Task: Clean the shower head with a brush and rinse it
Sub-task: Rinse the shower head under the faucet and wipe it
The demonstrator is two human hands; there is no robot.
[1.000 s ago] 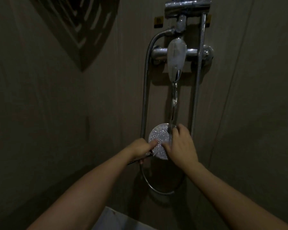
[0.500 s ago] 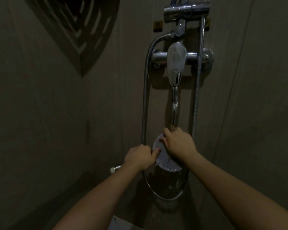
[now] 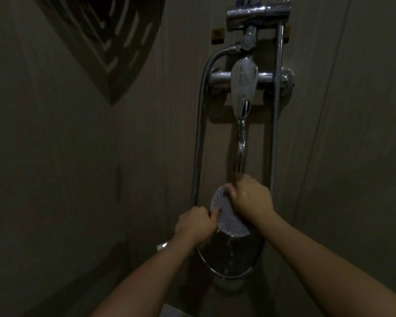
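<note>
The round shower head (image 3: 226, 216), with its pale dotted face toward me, is low in front of the wall, under the tap's spout. A stream of water (image 3: 241, 145) falls from the tap onto it. My right hand (image 3: 249, 200) lies over the head's upper right part, fingers curled round its top edge. My left hand (image 3: 194, 223) grips a thin brush handle, whose pale end (image 3: 161, 245) sticks out to the left of my wrist. Its thumb touches the left of the face. The bristles are hidden.
The chrome mixer tap (image 3: 244, 83) is mounted on the wall above. A metal hose (image 3: 199, 133) runs down on the left and loops below the hands. A ribbed hose or rail (image 3: 276, 133) runs down on the right. A dark corner shelf (image 3: 114, 42) hangs at the upper left.
The shower head has dropped and tilted. My right hand has slid from its right side up to its top edge, and my left hand has moved lower, showing the handle's pale end.
</note>
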